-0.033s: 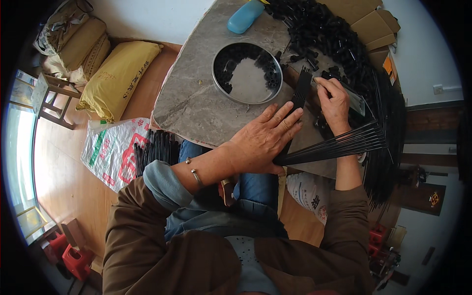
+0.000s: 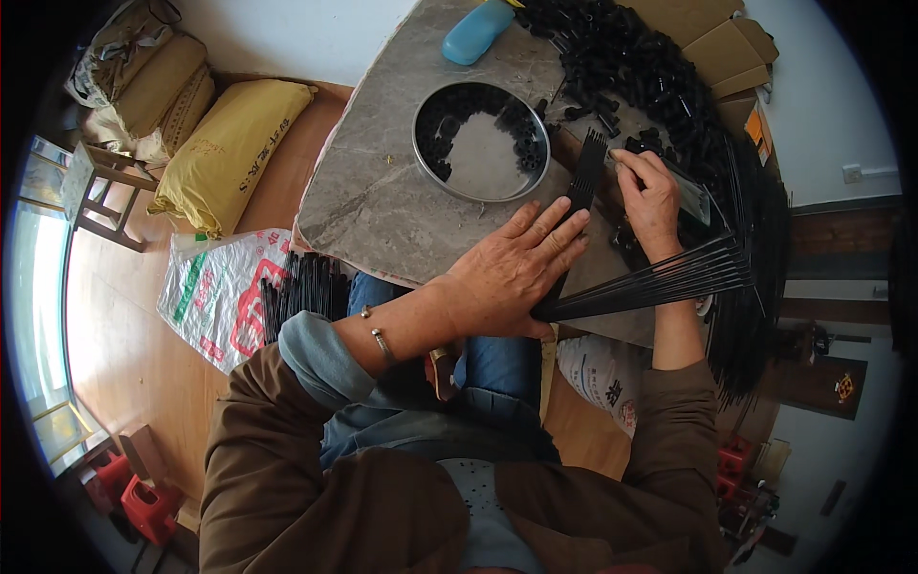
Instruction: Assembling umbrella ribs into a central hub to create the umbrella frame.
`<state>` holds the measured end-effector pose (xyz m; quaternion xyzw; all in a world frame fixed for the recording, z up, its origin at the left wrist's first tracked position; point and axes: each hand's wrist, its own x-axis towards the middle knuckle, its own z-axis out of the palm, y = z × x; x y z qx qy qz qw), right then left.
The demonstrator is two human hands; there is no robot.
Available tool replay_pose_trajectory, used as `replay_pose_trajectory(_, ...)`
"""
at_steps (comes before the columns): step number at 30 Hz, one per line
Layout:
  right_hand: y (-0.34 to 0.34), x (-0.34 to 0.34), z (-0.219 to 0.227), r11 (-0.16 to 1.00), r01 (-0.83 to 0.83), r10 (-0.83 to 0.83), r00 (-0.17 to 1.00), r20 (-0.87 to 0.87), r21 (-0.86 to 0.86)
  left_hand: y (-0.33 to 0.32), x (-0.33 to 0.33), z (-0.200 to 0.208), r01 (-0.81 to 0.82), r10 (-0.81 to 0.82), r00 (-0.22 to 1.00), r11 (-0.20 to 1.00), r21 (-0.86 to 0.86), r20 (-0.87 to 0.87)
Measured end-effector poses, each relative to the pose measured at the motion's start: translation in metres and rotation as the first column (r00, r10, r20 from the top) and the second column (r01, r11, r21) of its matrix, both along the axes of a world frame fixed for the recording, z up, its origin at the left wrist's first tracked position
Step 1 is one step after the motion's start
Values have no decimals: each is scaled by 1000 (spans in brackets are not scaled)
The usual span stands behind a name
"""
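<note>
Black rods slant up-right, tips away; left hand on top, grip unclear; right hand pinched together. Grey tabletop, wooden floor.

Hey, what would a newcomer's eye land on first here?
Probably the big heap of small black tubular pieces along the far right of the grey stone-look tabletop. Next would come the thin black rods fanned rightward from the left hand. The plump yellow sack at upper left follows.
</note>
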<state>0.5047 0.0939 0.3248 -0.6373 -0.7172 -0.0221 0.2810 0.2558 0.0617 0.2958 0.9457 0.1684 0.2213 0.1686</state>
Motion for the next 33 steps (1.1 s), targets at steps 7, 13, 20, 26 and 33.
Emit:
replay_pose_trajectory(7, 11, 7, 5, 998, -46, 38, 984, 174, 41, 0, 0, 0, -1, 1, 1000, 1000, 1, -3)
replay_pose_trajectory(13, 21, -1, 13, 997, -70, 53, 942, 332, 39, 0, 1, 0, 4, -4, 1000, 1000, -1, 13)
replay_pose_trajectory(20, 32, 2, 21, 988, -56, 75, 989, 131, -143, 0, 0, 2, 5, -5, 1000, 1000, -1, -2)
replay_pose_trajectory(26, 29, 5, 11, 981, -55, -16, 934, -358, -185, 0, 1, 1, 7, -7, 1000, 1000, 2, 3)
replay_pose_trajectory(33, 14, 28, 22, 971, -29, 44, 998, 55, -238, 0, 0, 0, 3, -3, 1000, 1000, -6, 7)
